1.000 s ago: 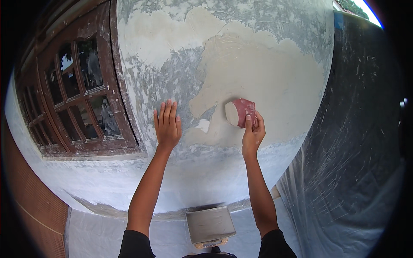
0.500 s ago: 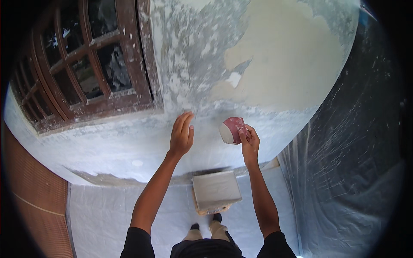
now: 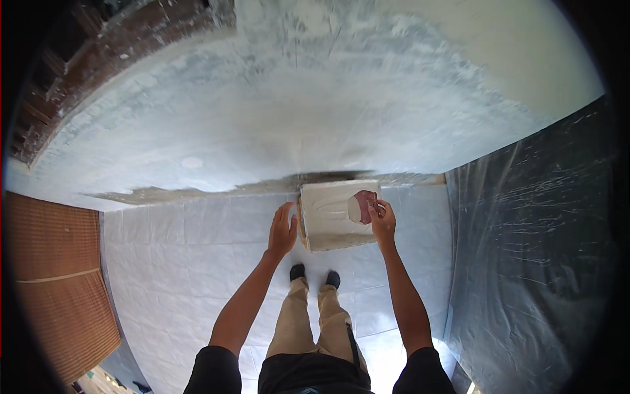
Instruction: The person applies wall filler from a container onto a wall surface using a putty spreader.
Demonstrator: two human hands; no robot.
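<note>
My right hand (image 3: 383,222) holds a small reddish sanding pad (image 3: 362,206) with a pale dusty face, over the right part of a white square stool or box (image 3: 335,230) that stands on the floor at the wall's foot. My left hand (image 3: 283,230) is flat with fingers together beside the box's left edge, holding nothing. Both forearms reach forward and down. My legs in tan trousers and dark shoes (image 3: 315,276) stand just behind the box.
A patchy grey and cream plastered wall (image 3: 315,111) fills the upper view. A brown wooden window frame (image 3: 79,72) sits at upper left. White sheeting (image 3: 177,262) covers the floor, clear plastic sheeting (image 3: 538,249) hangs on the right, and a brown slatted surface (image 3: 52,282) is at left.
The view has swung down from the wall to the floor. Both hands dropped from the plaster to the white box, the right hand still holding the pad.
</note>
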